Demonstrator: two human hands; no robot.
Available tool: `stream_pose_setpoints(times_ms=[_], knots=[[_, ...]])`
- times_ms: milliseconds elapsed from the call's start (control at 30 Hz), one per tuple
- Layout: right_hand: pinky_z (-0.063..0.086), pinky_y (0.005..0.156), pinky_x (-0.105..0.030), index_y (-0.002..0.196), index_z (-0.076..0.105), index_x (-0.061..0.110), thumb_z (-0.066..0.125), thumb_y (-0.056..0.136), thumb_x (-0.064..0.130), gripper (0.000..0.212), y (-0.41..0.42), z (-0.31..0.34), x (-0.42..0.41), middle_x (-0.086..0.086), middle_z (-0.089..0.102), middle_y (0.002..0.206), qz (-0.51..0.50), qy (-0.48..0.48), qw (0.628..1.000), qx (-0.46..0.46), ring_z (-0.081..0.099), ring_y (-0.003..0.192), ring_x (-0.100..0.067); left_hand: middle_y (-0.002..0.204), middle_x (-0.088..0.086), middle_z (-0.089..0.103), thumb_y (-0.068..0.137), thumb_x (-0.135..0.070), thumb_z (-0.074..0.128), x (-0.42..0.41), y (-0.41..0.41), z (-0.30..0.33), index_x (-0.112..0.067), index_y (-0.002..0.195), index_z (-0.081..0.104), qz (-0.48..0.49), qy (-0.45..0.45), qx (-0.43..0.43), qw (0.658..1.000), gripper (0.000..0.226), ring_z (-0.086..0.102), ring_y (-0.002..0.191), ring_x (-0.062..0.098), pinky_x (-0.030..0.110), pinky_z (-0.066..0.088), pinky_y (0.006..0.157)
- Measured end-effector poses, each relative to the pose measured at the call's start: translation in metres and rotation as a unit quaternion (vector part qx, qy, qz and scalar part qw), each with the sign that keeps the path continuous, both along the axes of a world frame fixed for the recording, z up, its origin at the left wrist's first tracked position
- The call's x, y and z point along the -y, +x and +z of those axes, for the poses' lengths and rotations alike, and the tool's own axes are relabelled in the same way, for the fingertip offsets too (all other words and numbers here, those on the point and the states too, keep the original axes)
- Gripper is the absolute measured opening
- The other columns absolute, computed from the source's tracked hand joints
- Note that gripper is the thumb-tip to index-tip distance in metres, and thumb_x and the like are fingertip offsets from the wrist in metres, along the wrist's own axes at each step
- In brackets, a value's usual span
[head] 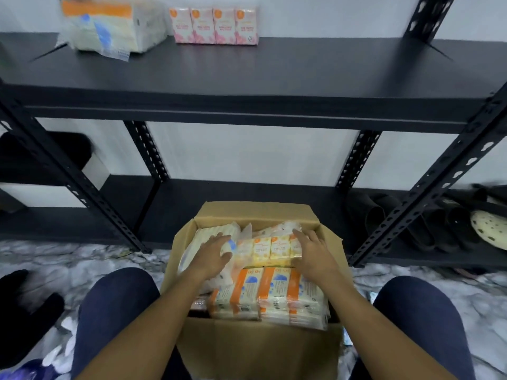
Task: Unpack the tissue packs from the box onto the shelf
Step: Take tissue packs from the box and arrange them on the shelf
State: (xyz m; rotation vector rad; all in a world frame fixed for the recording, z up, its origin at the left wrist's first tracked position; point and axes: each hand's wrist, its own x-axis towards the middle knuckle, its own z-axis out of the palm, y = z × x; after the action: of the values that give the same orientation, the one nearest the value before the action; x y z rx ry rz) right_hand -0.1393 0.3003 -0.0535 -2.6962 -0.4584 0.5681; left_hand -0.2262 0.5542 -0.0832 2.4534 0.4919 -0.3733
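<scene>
An open cardboard box (pixel 255 212) stands on the floor between my knees, full of tissue packs. A row of small yellow packs (pixel 270 249) lies across its middle, and orange-and-white packs (pixel 274 292) fill the near part. My left hand (pixel 212 256) and my right hand (pixel 311 252) reach into the box at either end of the yellow row, fingers spread and touching the packs. On the black shelf (pixel 247 75) above stand a pink row of small packs (pixel 214 26) and a large wrapped bundle (pixel 109 26) at the back left.
The black metal rack has slotted uprights (pixel 428 204) on both sides of the box. Dark slippers (pixel 384 215) and a pale perforated shoe (pixel 489 226) sit on the bottom shelf at the right. A black object (pixel 24 308) lies on the marbled floor at the left.
</scene>
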Motion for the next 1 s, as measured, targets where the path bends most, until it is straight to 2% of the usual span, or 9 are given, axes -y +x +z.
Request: stream_pose_setpoints(times_ms=[133,300,433,533,667,833,933,1000], knots=[[0.036,0.111,-0.039,0.154,0.023,0.028,0.072,0.085,0.033,0.085,0.008,-0.002,-0.005,0.000,0.025,0.156,0.013,-0.025,1.000,0.013,0.029,0.138,-0.027,0.162,0.001,0.020,0.100,-0.023,0.050,-0.001,0.006,-0.004,-0.026,0.149,0.035,0.009,0.004,0.000,1.000,0.052,0.017,0.149,0.021,0.037,0.018,0.120],[0.035,0.111,-0.041,0.143,0.036,0.029,0.076,0.076,0.046,0.080,0.024,-0.008,-0.010,0.000,0.033,0.148,0.060,-0.075,0.994,0.043,0.028,0.134,-0.027,0.158,0.001,0.030,0.099,-0.019,0.050,0.000,0.009,-0.014,-0.025,0.147,0.039,0.038,0.010,0.036,0.999,0.049,0.026,0.146,0.021,0.036,0.021,0.119],[0.035,0.111,-0.044,0.144,0.035,0.027,0.076,0.074,0.050,0.084,0.032,-0.010,-0.011,0.001,0.036,0.149,0.082,-0.067,0.994,0.017,0.032,0.134,-0.026,0.148,0.002,0.045,0.098,-0.017,0.049,0.001,0.015,-0.015,-0.023,0.144,0.044,0.058,0.026,0.064,0.996,0.046,0.041,0.135,0.022,0.034,0.033,0.113],[0.037,0.108,-0.044,0.144,0.035,0.026,0.071,0.074,0.058,0.085,0.032,-0.009,-0.017,0.000,0.040,0.147,0.076,-0.068,0.995,0.008,0.034,0.132,-0.027,0.147,0.001,0.048,0.098,-0.018,0.050,0.002,0.017,-0.017,-0.025,0.141,0.047,0.063,0.040,0.077,0.994,0.044,0.043,0.134,0.021,0.033,0.035,0.111],[0.035,0.109,-0.045,0.140,0.043,0.024,0.075,0.066,0.065,0.090,0.034,-0.001,-0.027,-0.004,0.044,0.141,0.103,-0.136,0.985,0.002,0.036,0.132,-0.029,0.145,0.004,0.049,0.098,-0.018,0.050,0.002,0.015,-0.017,-0.024,0.141,0.049,0.057,0.047,0.080,0.994,0.043,0.044,0.133,0.024,0.035,0.036,0.110],[0.035,0.106,-0.045,0.134,0.052,0.025,0.079,0.061,0.063,0.087,0.035,0.024,-0.028,0.001,0.050,0.128,0.143,-0.160,0.976,0.042,0.043,0.125,-0.026,0.149,0.001,0.046,0.099,-0.017,0.049,0.001,0.013,-0.013,-0.023,0.140,0.050,0.060,0.038,0.080,0.994,0.042,0.044,0.134,0.024,0.034,0.035,0.112],[0.034,0.106,-0.052,0.128,0.053,0.028,0.083,0.059,0.055,0.081,0.036,0.036,-0.020,0.004,0.049,0.123,0.128,-0.144,0.980,0.050,0.045,0.120,-0.027,0.140,0.001,0.055,0.097,-0.015,0.051,0.000,0.012,-0.010,-0.024,0.134,0.056,0.072,0.025,0.091,0.993,0.039,0.050,0.127,0.022,0.034,0.041,0.106],[0.040,0.102,-0.053,0.122,0.053,0.027,0.086,0.056,0.051,0.077,0.037,0.042,-0.012,0.005,0.053,0.120,0.115,-0.116,0.986,0.031,0.050,0.112,-0.026,0.133,-0.001,0.061,0.095,-0.015,0.053,0.000,0.011,-0.007,-0.025,0.130,0.059,0.077,0.019,0.097,0.992,0.037,0.055,0.122,0.020,0.033,0.045,0.102]])
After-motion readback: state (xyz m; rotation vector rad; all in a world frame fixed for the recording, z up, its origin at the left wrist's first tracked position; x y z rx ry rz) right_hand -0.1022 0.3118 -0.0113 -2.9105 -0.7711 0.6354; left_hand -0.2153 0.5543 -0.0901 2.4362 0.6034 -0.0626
